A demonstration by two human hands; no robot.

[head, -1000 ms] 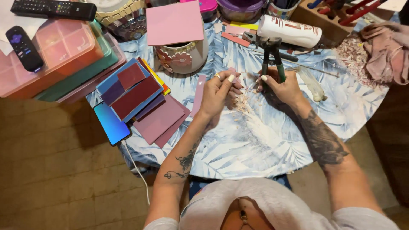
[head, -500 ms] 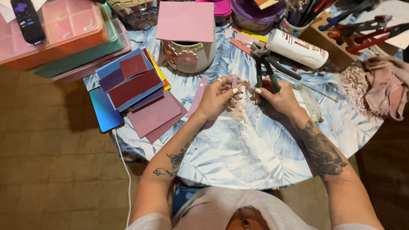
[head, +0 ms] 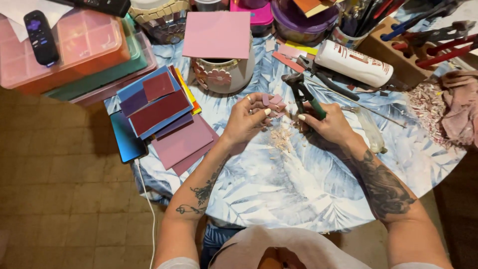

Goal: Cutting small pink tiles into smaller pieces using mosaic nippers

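Observation:
My left hand (head: 248, 117) is curled around several small pink tile pieces (head: 273, 101), held just above the leaf-print tablecloth (head: 279, 179). My right hand (head: 326, 125) grips green-handled nippers (head: 304, 93), whose dark jaws point up and away, a short gap to the right of the pink pieces. A little heap of pale chips (head: 282, 139) lies on the cloth below and between both hands.
A stack of pink, maroon and blue sheets (head: 164, 117) lies left. A pink square (head: 217, 34) rests on a flowered pot (head: 224, 74). A white bottle (head: 354, 63), tool rack (head: 423, 45), plastic boxes (head: 74, 55) with a remote (head: 40, 36), and a pink cloth (head: 460, 107) crowd the back.
The view has shifted while both hands stayed together at the table's middle. The nippers have drawn slightly right, away from the pink pieces. More chips lie beneath the hands.

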